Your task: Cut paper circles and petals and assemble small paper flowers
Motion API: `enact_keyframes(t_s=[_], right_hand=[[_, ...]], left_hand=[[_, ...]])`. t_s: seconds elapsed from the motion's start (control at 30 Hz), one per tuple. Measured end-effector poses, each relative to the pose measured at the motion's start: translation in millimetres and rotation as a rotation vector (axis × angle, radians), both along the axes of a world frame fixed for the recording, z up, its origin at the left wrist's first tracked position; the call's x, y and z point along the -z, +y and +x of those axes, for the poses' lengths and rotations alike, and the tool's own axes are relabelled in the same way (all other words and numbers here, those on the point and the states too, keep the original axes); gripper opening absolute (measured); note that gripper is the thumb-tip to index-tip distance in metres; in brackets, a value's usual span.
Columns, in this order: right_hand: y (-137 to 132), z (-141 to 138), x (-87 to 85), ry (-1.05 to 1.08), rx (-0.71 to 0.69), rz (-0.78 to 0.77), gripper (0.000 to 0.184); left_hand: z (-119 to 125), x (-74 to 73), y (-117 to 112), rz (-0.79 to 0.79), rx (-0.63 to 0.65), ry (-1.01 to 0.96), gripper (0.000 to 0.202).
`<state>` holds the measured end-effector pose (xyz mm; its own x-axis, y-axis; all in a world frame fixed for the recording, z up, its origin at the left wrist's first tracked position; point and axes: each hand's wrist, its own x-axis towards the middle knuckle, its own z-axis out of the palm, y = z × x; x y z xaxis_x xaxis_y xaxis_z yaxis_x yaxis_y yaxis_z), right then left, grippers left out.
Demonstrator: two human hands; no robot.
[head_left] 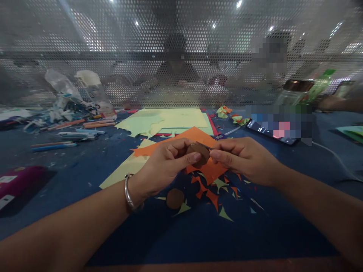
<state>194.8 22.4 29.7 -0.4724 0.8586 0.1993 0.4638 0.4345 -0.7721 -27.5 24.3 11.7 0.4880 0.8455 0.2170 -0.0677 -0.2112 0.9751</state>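
Observation:
My left hand [167, 160] and my right hand [244, 158] meet over the blue table [70, 181], both pinched on a small brown paper disc [198, 153] held between them. A metal bangle circles my left wrist. Below the hands lies a second brown disc [175, 198] among orange and pale green paper scraps [212, 190]. An orange sheet [195, 136] and pale yellow-green sheets [170, 119] lie just beyond my fingers.
Pens and pencils [70, 134] and crumpled plastic bags lie at the left. A phone [270, 132] with a white cable lies at the right, a magenta object [19, 181] at the near left. A perforated metal screen [181, 56] stands behind, with people beyond it.

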Motion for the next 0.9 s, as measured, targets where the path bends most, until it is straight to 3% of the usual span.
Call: enact_keyframes(t_s=[0.13, 0.33, 0.47, 0.6, 0.73, 0.9], right_hand=[[0.6, 0.5, 1.2, -0.014, 0.011, 0.0, 0.046], [6.1, 4.9, -0.4, -0.028, 0.065, -0.023, 0.047], [9.9, 7.2, -0.5, -0.264, 0.08, 0.054, 0.049], [4.9, 2.4, 0.6, -0.543, 0.006, 0.032, 0.042], [-4.9, -6.2, -0.4, -0.797, -0.06, 0.039, 0.037], [-7.9, -8.5, -2.9, -0.782, -0.02, 0.018, 0.033]], left_hand=[[-2.0, 0.6, 2.0, -0.017, 0.022, 0.006, 0.014], [-2.5, 2.0, 2.9, -0.042, -0.065, 0.031, 0.018], [-4.4, -3.7, 2.7, -0.064, -0.172, -0.175, 0.018], [-7.6, -6.7, 5.0, -0.063, -0.31, -0.214, 0.021], [-5.1, -1.8, 7.6, -0.128, -0.291, -0.217, 0.023], [-0.7, 0.8, 6.6, -0.187, -0.257, -0.263, 0.025]])
